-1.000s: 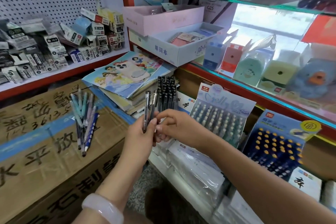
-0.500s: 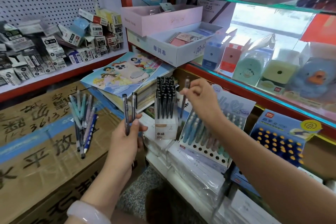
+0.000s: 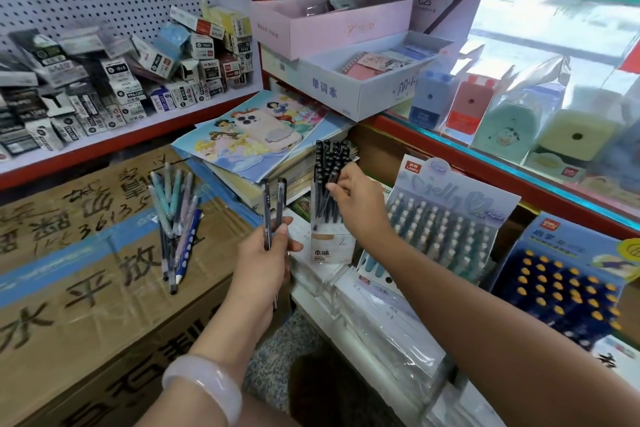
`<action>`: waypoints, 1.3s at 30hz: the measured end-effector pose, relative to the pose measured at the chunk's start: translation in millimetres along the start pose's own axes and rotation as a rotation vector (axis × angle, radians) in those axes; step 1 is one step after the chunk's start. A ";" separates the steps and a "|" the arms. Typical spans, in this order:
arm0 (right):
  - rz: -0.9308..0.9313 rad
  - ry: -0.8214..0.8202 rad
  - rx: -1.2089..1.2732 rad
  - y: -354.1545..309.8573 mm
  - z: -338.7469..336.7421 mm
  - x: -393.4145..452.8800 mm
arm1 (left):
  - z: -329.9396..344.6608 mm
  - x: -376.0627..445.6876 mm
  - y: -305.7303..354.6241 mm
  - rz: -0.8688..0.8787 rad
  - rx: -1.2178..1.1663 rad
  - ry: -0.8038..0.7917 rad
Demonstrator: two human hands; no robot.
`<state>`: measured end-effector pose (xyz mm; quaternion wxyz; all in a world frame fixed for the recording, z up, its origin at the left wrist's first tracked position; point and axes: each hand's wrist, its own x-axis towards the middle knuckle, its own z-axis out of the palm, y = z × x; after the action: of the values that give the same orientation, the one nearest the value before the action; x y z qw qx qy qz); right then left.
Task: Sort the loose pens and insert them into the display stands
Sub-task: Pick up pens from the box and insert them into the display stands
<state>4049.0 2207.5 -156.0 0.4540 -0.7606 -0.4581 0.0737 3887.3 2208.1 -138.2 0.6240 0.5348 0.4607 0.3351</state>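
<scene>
My left hand [image 3: 265, 262] grips two dark pens [image 3: 273, 204] upright, their caps pointing up. My right hand [image 3: 356, 199] pinches one black pen [image 3: 325, 199] and holds it down among the black pens standing in a small white display stand [image 3: 327, 250]. A loose bunch of pastel pens [image 3: 175, 215] lies on the cardboard box [image 3: 86, 281] to the left. Right of the white stand is a pastel pen display stand [image 3: 446, 222], and further right a blue one with yellow-capped pens [image 3: 568, 284].
A stack of picture books with a pink phone [image 3: 266, 130] on top lies behind the stands. White and pink boxes [image 3: 346, 55] sit above. A shelf of small refill boxes [image 3: 114, 80] is at the left, a glass counter with sharpeners [image 3: 519, 121] at the right.
My right hand took one pen out of my left hand, carried it up and right, then brought it down into the black-pen stand. My left hand moved left, now holding two pens.
</scene>
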 end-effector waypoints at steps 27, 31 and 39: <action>0.281 -0.311 0.493 -44.8 -31.3 -24.2 | -0.9 -14.3 3.4 0.014 -0.007 -0.169; 0.336 -0.079 0.472 -33.3 -51.2 -5.7 | -7.8 -14.4 2.3 -0.028 -0.017 -0.050; 0.060 0.018 -0.074 -1.4 -29.5 -3.8 | -14.4 -8.8 -8.7 -0.035 0.197 -0.014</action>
<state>4061.5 2186.5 -139.1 0.4273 -0.7908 -0.4336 0.0635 3870.1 2203.5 -144.8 0.5774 0.5880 0.4962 0.2734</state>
